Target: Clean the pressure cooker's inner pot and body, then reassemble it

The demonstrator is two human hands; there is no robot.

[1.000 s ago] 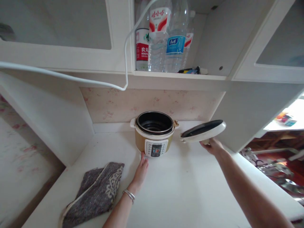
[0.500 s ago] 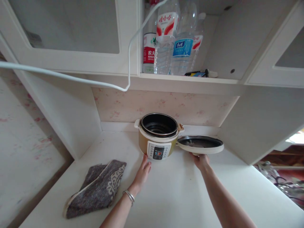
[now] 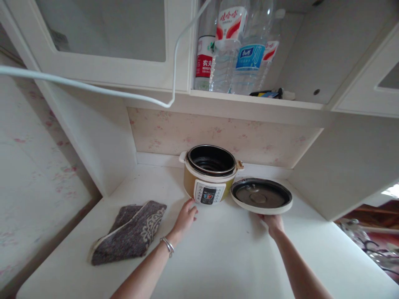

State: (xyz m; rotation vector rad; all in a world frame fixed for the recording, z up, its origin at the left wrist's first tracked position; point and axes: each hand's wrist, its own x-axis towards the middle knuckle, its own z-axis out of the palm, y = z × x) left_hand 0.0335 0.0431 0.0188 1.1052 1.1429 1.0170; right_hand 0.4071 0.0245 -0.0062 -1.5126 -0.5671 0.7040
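Note:
A gold and white electric pressure cooker [image 3: 189, 180] stands at the back of the counter, its dark inner pot [image 3: 212, 160] uncovered. At the cooker's lower front edge is my left hand [image 3: 184, 216], wearing bracelets on the wrist; its fingertips touch or nearly touch the base, with thumb and fingers apart and nothing held. To the right, my right hand [image 3: 272, 223] grips the cooker's lid [image 3: 262, 197] from below. The lid is upside down, its dark inner face upward and tilted toward me. Most of the right fingers are hidden under it.
A folded grey-brown cloth [image 3: 131, 234] lies on the white counter [image 3: 218, 257] at left. Above, an open cabinet shelf [image 3: 255, 99] holds several plastic bottles [image 3: 229, 45]. A white cable [image 3: 93, 87] hangs across the upper left. Side panels flank the counter.
The right hand has lowered the lid slightly toward me and tipped it, so more of its inner face shows. My left hand stays by the cooker's base. The camera view has shifted slightly.

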